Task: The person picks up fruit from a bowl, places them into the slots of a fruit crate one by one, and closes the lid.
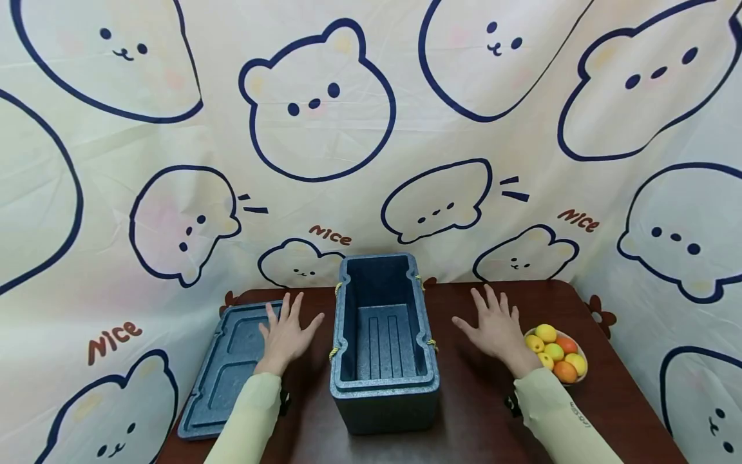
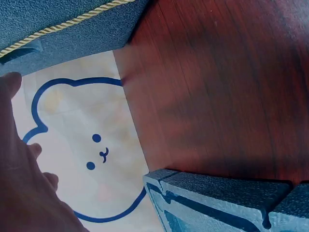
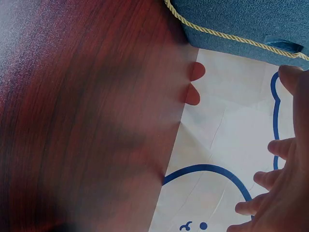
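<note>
Watching remotely, I see a deep, speckled blue-grey rectangular foam box [image 1: 384,345] at the frame's lower centre, open-topped, grooved inside, with twisted yellow cords [image 3: 227,36]; my left hand [image 1: 285,338] and right hand [image 1: 495,332] flank it, fingers spread.

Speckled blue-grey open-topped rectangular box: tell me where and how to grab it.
Best, I'd judge, by both long side walls at once: left hand from its left, right hand from its right. The box stands upright between them, and each side has a twisted yellow rope by a dark recess where fingers could probably hook.
</note>
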`<state>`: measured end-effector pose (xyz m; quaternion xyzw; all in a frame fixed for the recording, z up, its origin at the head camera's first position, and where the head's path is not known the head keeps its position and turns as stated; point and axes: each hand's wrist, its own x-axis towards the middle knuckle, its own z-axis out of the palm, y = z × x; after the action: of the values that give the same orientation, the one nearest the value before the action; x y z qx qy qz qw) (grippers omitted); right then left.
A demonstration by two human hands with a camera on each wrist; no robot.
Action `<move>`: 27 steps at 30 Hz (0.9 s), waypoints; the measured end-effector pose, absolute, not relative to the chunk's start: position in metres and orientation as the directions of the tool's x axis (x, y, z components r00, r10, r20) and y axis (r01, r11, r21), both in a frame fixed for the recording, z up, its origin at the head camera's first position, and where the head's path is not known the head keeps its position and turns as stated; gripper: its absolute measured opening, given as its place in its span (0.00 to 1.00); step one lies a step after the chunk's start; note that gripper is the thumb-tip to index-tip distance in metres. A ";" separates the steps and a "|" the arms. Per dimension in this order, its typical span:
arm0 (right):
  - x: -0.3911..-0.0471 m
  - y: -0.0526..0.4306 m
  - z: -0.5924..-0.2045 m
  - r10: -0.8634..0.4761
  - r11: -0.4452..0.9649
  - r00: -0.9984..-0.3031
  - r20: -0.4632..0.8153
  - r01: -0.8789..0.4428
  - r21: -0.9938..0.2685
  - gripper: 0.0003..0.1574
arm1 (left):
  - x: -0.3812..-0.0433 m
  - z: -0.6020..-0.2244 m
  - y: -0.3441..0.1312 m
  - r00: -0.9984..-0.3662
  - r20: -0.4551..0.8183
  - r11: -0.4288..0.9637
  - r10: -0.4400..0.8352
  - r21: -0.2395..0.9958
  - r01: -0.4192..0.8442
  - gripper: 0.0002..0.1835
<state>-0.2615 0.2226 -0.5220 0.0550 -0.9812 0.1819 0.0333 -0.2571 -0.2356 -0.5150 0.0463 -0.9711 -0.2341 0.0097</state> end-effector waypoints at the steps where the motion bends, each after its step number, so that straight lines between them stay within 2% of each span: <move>1: -0.262 0.223 -0.521 -0.095 0.927 -0.992 0.088 -0.120 -0.355 0.64 | -0.257 -0.514 -0.235 -0.996 -0.002 0.886 -0.094 0.456 -0.085 0.52; 8: -0.262 0.224 -0.515 -0.098 0.924 -0.989 0.107 -0.131 -0.359 0.65 | -0.255 -0.504 -0.230 -0.993 -0.034 0.857 -0.116 0.501 -0.117 0.47; 14: -0.255 0.228 -0.500 -0.112 0.910 -0.986 0.122 -0.151 -0.387 0.63 | -0.248 -0.489 -0.220 -0.986 -0.098 0.742 -0.133 0.650 -0.165 0.54; 18: -0.249 0.233 -0.490 -0.119 0.895 -0.981 0.152 -0.172 -0.410 0.59 | -0.239 -0.477 -0.209 -0.988 -0.130 0.608 -0.086 0.779 -0.155 0.53; 22: -0.242 0.242 -0.483 -0.108 0.873 -0.972 0.208 -0.193 -0.448 0.52 | -0.231 -0.466 -0.199 -0.987 -0.159 0.366 -0.015 0.918 -0.154 0.47; 25: -0.238 0.250 -0.481 -0.060 0.854 -0.961 0.268 -0.189 -0.484 0.46 | -0.227 -0.459 -0.193 -0.988 -0.155 0.237 0.012 0.960 -0.148 0.45; 27: -0.235 0.256 -0.481 -0.005 0.843 -0.950 0.312 -0.172 -0.510 0.43 | -0.223 -0.456 -0.189 -0.990 -0.143 0.225 0.015 0.965 -0.136 0.44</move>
<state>-0.2351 0.2557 -0.4809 0.0465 -0.9480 0.2764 0.1508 -0.2235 -0.1889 -0.4564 0.0388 -0.7801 -0.6214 -0.0609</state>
